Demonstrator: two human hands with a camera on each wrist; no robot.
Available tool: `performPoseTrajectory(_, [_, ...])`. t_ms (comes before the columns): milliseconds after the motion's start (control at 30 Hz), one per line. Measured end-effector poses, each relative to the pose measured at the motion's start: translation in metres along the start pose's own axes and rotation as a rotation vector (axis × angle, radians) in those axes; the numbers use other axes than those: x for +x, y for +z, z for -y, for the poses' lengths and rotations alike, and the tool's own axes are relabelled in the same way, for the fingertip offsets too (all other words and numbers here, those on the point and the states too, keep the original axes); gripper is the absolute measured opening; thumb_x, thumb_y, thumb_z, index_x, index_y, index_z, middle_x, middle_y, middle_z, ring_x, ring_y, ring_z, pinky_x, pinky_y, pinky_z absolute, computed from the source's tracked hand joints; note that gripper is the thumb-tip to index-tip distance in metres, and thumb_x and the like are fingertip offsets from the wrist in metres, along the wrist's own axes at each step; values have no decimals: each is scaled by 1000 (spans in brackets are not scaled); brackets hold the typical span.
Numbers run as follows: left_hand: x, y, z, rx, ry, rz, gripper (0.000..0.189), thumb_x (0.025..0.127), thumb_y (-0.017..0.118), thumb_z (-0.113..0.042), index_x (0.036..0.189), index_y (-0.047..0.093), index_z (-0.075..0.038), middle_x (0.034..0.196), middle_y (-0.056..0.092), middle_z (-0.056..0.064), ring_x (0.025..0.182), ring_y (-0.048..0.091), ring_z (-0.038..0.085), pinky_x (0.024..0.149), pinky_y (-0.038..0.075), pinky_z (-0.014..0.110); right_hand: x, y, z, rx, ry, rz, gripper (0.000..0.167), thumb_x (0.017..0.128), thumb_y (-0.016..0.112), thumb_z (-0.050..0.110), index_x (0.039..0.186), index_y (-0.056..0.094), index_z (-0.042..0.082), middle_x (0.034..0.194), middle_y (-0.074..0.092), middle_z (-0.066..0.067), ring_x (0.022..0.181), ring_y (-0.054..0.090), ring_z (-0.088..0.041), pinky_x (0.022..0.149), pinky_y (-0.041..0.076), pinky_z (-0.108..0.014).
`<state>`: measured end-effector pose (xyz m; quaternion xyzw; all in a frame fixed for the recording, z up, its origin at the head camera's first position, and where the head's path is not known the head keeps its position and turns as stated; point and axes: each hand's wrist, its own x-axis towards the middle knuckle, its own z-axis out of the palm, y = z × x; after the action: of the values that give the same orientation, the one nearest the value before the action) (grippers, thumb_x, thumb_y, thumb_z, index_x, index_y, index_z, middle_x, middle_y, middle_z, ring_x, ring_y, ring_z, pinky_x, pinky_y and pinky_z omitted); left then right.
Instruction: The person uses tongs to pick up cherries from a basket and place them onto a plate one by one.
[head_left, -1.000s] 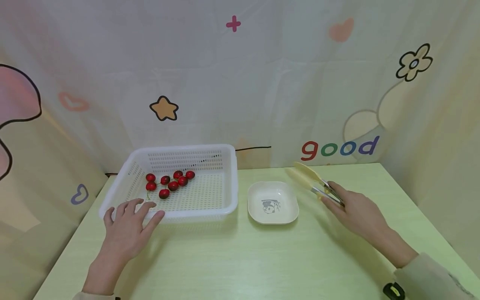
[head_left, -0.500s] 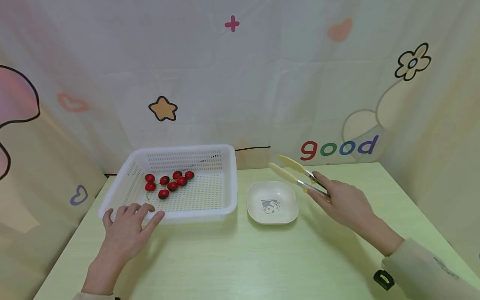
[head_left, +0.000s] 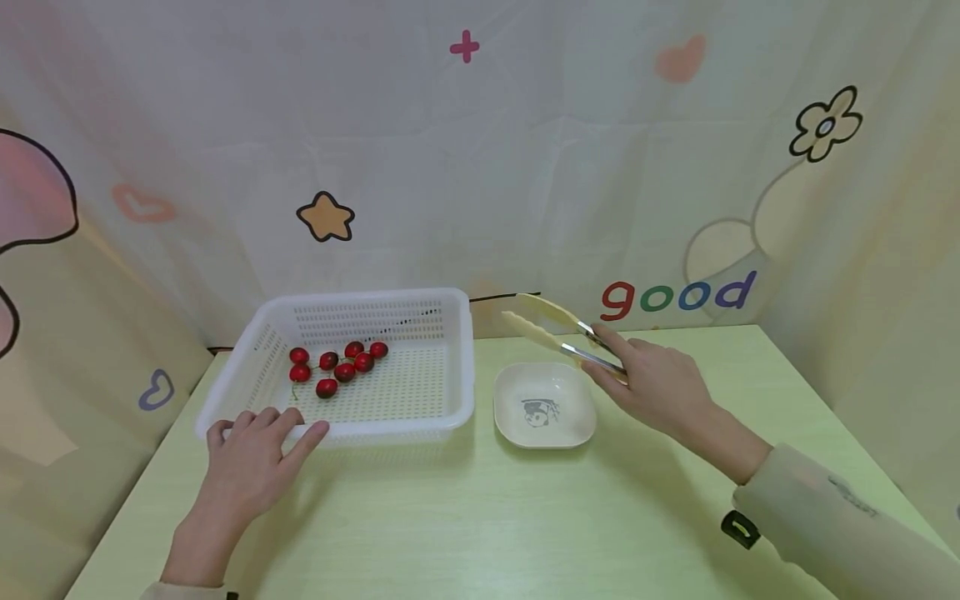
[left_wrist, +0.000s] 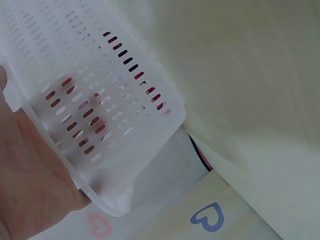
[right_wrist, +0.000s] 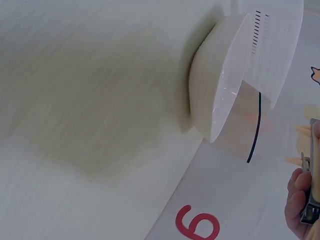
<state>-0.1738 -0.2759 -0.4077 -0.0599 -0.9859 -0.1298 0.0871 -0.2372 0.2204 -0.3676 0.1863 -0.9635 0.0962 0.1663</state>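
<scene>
My left hand [head_left: 247,467] grips the near rim of a white plastic basket [head_left: 420,427] at its left corner, fingers bent over the edge. Seen from the left wrist, the hand [left_wrist: 35,185] lies against the basket's slotted wall [left_wrist: 135,150]. Several red cherries [head_left: 345,372], some with stems, lie in the basket's left and middle part. With my right hand [head_left: 660,385] I hold tongs [head_left: 534,330] with pale yellow tips and metal arms. The tips are spread, nothing between them, and point left toward the basket, above the far side of a small white dish.
The square dish [head_left: 558,425] with a panda print stands on the light green table [head_left: 450,525], just right of the basket. A printed curtain [head_left: 525,167] hangs close behind the table and along both sides.
My right hand has carried the tongs left, from right of the dish to above its far side. The left fingers have settled lower over the basket's rim. The cherries have not moved.
</scene>
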Motion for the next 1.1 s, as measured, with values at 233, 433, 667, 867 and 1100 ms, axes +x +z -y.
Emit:
performPoseTrajectory(233, [0, 0, 0, -5, 3, 0, 62, 102, 43, -66, 115, 69, -11, 106, 65, 9, 102, 51, 38, 94, 22, 71, 17, 1, 14, 12, -87, -51, 55, 97, 66, 49, 141, 58, 18, 71, 58, 4, 53, 46, -16, 44, 37, -31])
performPoseTrajectory(433, [0, 0, 1, -9, 5, -4, 61, 102, 44, -66, 115, 69, -11, 106, 66, 9, 102, 52, 38, 94, 22, 71, 30, 2, 26, 74, -110, 0, 57, 96, 67, 50, 143, 57, 19, 78, 62, 4, 57, 49, -16, 48, 40, -32])
performPoseTrajectory(667, [0, 0, 1, -11, 6, -10, 61, 102, 44, -66, 114, 69, -12, 104, 65, 8, 101, 52, 38, 94, 22, 71, 45, 4, 42, 82, -124, 42, 60, 97, 65, 53, 145, 58, 19, 83, 64, 1, 61, 52, -16, 50, 42, -32])
performPoseTrajectory(867, [0, 0, 1, -14, 3, -8, 61, 102, 44, -66, 115, 69, -11, 102, 64, 7, 101, 52, 38, 93, 22, 70, 59, 10, 57, 84, -169, 48, 55, 97, 66, 50, 142, 59, 19, 80, 62, 3, 60, 52, -15, 48, 40, -31])
performPoseTrajectory(1100, [1, 0, 1, -10, -2, -7, 62, 102, 44, -67, 114, 69, -12, 102, 64, 7, 100, 52, 37, 93, 23, 70, 76, 15, 75, 89, -215, 102, 56, 100, 63, 48, 145, 56, 15, 84, 63, 0, 65, 56, -17, 51, 44, -31])
